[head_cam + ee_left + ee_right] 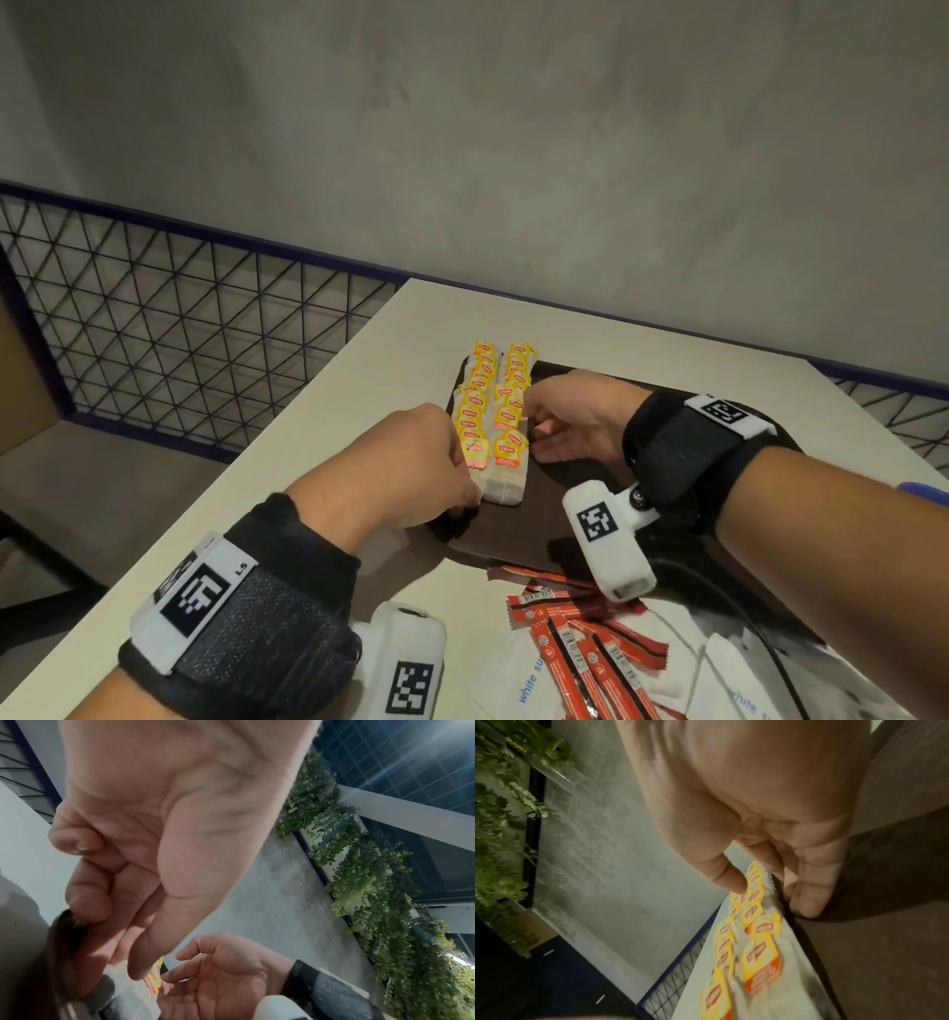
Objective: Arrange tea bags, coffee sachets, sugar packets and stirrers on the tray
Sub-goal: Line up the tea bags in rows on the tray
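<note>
Two rows of tea bags [493, 416] with yellow tags lie along the left side of the dark brown tray [554, 514]. My left hand [441, 462] is at the near left corner of the rows. Its thumb [144, 959] and fingers pinch the nearest tea bags [154, 979], and the little and ring fingers are curled. My right hand [554, 426] lies on the tray with straight fingers [805, 898] against the right row of tea bags [759, 963]. Red coffee sachets [580, 642] and white sugar packets [518, 683] lie on the table near me. I see no stirrers.
The pale table [359, 401] ends in an edge on the left, with a black wire-mesh railing [179, 329] beyond it. A grey wall stands behind. The right part of the tray [885, 943] is bare. A blue object [924, 493] shows at the right edge.
</note>
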